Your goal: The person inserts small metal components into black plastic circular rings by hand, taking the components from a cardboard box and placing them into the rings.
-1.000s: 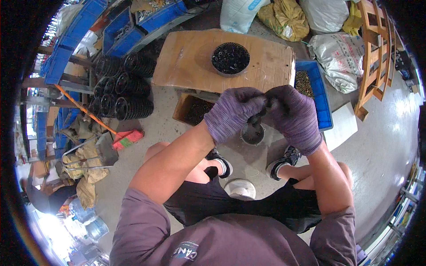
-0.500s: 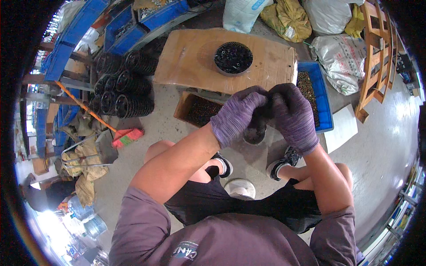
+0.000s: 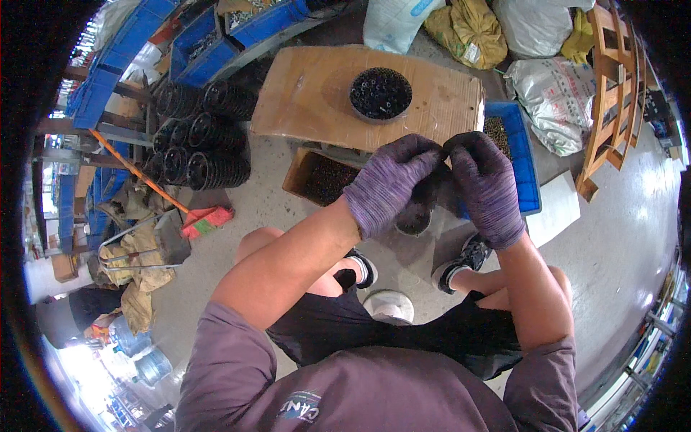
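Observation:
My left hand, in a purple knitted glove with blackened fingers, is closed in a pinch. Close beside it, my right hand wears a matching glove and has its fingers bent together too. The fingertips of both nearly meet over the near edge of a cardboard-topped table; whatever lies in them is too small or hidden. Farther off on the cardboard stands a round black dish of small dark ring-like parts. Below my hands, partly covered by them, is a dark round container.
Right of the table, a blue bin holds small brass-coloured parts. A cardboard box of small dark parts sits at its near left. Stacked black baskets and a red dustpan are leftward. Sacks and a wooden pallet stand right.
My right hand has shifted slightly right, widening the space between the two gloves below the fingertips. My left hand has hardly moved.

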